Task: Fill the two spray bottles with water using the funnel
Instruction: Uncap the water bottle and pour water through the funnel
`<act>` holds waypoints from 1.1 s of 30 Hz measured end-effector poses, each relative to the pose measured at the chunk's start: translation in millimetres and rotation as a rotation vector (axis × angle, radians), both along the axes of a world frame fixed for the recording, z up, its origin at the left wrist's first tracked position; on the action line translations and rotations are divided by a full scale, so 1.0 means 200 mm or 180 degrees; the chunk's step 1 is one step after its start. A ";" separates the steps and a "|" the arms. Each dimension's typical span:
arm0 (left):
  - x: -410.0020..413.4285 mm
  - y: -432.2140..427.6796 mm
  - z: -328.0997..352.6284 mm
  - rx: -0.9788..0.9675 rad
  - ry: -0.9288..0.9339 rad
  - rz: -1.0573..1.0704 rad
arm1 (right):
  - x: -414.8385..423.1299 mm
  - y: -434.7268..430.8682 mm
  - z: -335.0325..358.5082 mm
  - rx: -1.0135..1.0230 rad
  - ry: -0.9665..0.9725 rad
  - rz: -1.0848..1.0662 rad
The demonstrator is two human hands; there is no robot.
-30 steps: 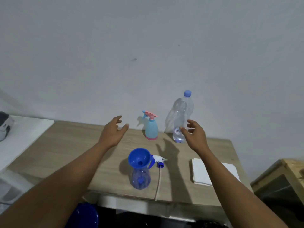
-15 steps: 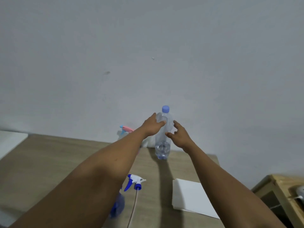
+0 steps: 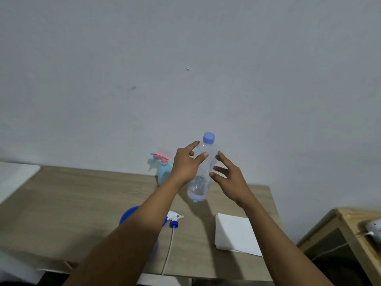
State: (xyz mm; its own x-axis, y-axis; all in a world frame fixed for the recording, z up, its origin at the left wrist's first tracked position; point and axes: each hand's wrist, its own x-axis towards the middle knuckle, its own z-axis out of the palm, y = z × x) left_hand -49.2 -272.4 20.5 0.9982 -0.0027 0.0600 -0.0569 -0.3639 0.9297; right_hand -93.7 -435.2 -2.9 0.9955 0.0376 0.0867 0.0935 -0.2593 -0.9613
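Observation:
A clear water bottle (image 3: 199, 187) with a blue cap, holding a little water, stands tilted near the back of the wooden table (image 3: 82, 199). My left hand (image 3: 186, 165) grips its upper part with thumb and fingers. On the bottle's right side, my right hand (image 3: 228, 178) has its fingers spread, close to or just touching it. A light-blue spray bottle with a pink trigger (image 3: 164, 172) stands behind my left wrist. The blue funnel (image 3: 129, 214) is mostly hidden by my left forearm, and so is the bottle under it. A white-and-blue spray head (image 3: 174, 219) with its tube lies beside it.
A folded white paper towel (image 3: 235, 234) lies at the table's right front. A wooden side cabinet (image 3: 350, 228) stands lower right with a cabled device on it. A white surface (image 3: 14, 178) adjoins the table on the left. The wall is close behind.
Both hands reached from mid-table to the water bottle. My left hand closed on its upper part and the bottle now leans. The view swung up and right.

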 end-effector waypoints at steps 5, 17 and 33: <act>-0.29 0.11 -0.01 -0.0020 0.0048 -0.0040 | -0.30 0.03 0.01 0.0117 0.0066 0.0141; -0.72 0.22 -0.19 -0.0154 0.0131 0.0010 | -0.64 0.13 -0.17 0.0183 0.0390 0.0319; -0.72 0.25 -0.15 0.0279 -0.0236 0.0152 | -0.44 0.47 0.09 -0.0024 -0.0539 -0.0958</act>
State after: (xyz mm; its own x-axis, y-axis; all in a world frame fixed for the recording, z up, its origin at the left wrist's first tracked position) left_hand -193.7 -223.3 -9.5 0.9901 0.0362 0.1354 -0.1051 -0.4474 0.8882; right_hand -181.1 -341.8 14.9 0.9336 -0.2544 0.2525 0.1698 -0.3064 -0.9366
